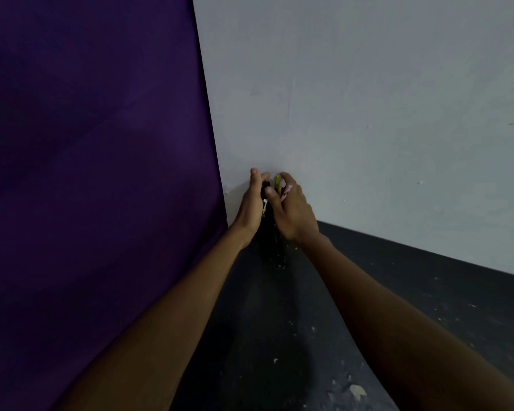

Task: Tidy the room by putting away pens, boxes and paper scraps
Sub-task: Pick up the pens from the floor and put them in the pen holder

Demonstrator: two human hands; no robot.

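Both my arms reach forward to the corner where the white wall meets a purple cloth. My left hand [251, 207] and my right hand [293, 210] are pressed together around a dark bundle of pens [271, 232]. A yellow pen tip [277, 180], an orange one and a pink one stick out above my right fingers. A small white piece shows between the two hands. The dark lower part of the bundle hangs below my hands, close to the floor. How the bundle is held together is hidden.
A purple cloth [95, 161] fills the left side. The white wall [383, 114] stands straight ahead. The dark floor [413, 292] is strewn with small pale scraps, with a bigger one [357, 391] near the bottom.
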